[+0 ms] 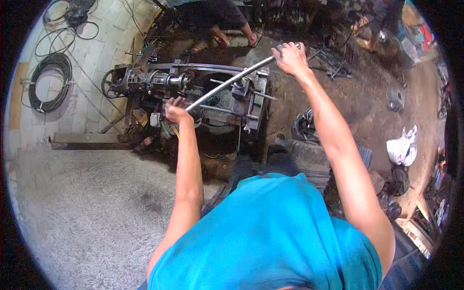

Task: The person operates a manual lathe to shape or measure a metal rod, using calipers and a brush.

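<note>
A long metal rod [232, 81] slants across the machine, its upper end to the right. Around that upper end the fingers of my right hand [291, 59] are closed. My left hand [177, 110] is beside the rod's lower end; its fingers are blurred and partly curled, so I cannot tell whether they grip it. Under the rod sits a greasy machine with a metal frame [217, 69], a round metal chuck-like part [180, 81] and a wheel [112, 83] at its left. Thinner rods [217, 110] lie across the frame.
Coiled black cable [50, 82] hangs on the pale wall at left. Beyond the machine, another person's bare feet [251, 39] show. Metal bars [333, 63] lie on the dark floor at right, with a white plastic bag [403, 149] nearer. A ledge [92, 140] borders the grey floor.
</note>
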The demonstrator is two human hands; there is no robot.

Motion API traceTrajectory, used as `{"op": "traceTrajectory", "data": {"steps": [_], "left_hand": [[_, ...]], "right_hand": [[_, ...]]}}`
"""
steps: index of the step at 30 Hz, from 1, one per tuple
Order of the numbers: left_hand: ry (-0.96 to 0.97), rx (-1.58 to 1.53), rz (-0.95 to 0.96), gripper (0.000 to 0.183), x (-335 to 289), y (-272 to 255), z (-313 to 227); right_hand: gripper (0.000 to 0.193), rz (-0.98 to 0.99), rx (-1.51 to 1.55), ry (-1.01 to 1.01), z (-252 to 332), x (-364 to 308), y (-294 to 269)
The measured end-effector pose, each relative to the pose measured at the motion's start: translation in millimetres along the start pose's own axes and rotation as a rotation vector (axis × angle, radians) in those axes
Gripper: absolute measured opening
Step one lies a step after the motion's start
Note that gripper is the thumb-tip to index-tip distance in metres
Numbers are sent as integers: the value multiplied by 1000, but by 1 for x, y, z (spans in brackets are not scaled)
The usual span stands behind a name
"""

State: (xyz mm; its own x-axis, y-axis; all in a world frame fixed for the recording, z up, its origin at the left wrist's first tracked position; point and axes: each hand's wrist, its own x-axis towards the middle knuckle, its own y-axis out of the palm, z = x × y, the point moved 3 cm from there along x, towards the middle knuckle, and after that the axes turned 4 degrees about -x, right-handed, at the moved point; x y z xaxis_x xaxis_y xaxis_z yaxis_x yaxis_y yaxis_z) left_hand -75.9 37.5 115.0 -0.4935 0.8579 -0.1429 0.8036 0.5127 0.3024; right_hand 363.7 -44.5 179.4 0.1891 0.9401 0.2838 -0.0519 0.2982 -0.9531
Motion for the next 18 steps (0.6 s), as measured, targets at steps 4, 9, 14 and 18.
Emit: {"op": "traceTrajectory", "data": {"steps": [4,9,14,18], "left_hand": [[110,-120,-214,35,39,46,-15],[70,-71,-238,39,64,91,-2],[21,-237,-195,41,85,49,8],[69,-79,-40,44,49,-20,-17]], "right_hand": [[36,-8,6,124,25,-52,-31],[36,168,92,261,19,-88,-52],[36,-202,234,81,41,-130,-77],[41,309,490,291,52,-204,-12]]}}
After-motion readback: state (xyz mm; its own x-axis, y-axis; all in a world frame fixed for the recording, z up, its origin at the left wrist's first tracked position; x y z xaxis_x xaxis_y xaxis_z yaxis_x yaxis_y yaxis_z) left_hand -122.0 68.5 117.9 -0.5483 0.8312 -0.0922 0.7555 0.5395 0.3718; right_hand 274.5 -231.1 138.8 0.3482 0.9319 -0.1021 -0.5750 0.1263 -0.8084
